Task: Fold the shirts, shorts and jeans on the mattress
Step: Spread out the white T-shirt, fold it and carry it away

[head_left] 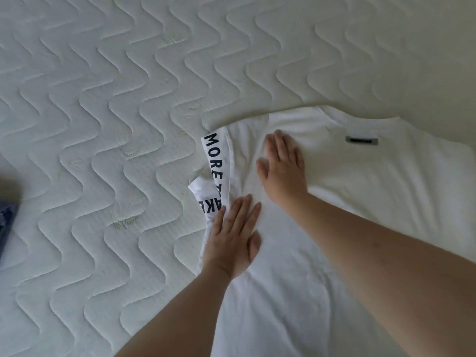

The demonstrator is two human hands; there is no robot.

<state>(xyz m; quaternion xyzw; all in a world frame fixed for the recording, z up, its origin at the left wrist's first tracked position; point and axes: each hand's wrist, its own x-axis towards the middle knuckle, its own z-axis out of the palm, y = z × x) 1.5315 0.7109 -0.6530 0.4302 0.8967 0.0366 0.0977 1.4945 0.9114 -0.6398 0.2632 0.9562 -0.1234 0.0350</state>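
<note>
A white T-shirt point(360, 181) lies back side up on the quilted mattress point(103, 112), with a small grey label point(362, 140) near the collar. Its left side is folded over, and a strip with black printed letters point(215, 166) shows along that fold. My left hand point(233, 238) lies flat on the folded edge, fingers together, just below the lettering. My right hand point(282, 166) presses flat on the shirt a little farther up, near the shoulder area. Neither hand grips the cloth.
A piece of blue denim point(6, 228) shows at the left edge of the view, mostly out of frame. The mattress's wavy quilted surface stretches to the left and beyond the shirt.
</note>
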